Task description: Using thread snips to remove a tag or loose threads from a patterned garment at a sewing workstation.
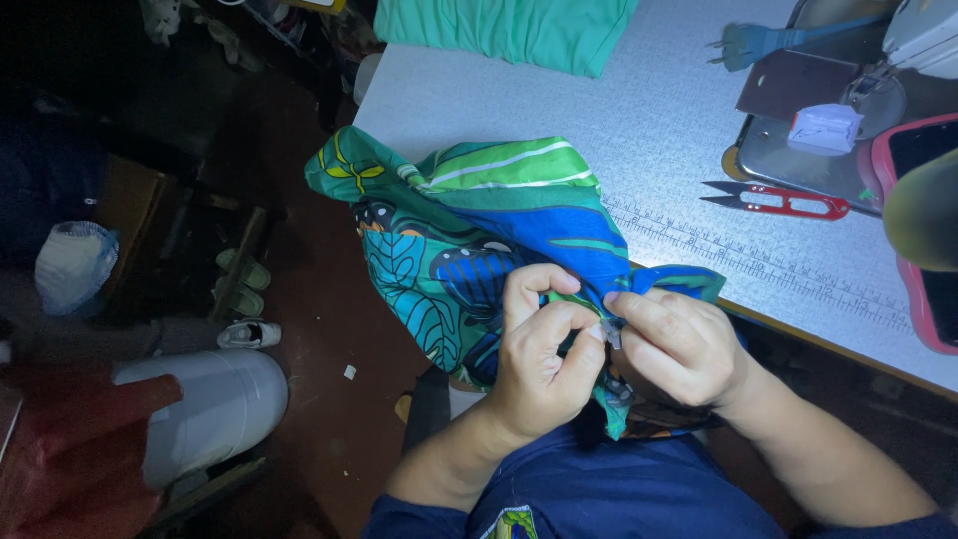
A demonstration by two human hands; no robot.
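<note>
Both hands pinch the green and blue leafy cloth (469,240), which hangs off the near edge of the speckled table (649,130). The left hand (544,354) curls its fingers shut on a fold, and the right hand (679,344) squeezes something tiny, too small to make out. Far right, red snips (783,203) lie on the table, and a dark shape hides part of that side.

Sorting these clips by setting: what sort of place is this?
Likely a home sewing corner: a sewing machine on the table, red thread snips nearby, both hands pinching printed fabric.
</note>
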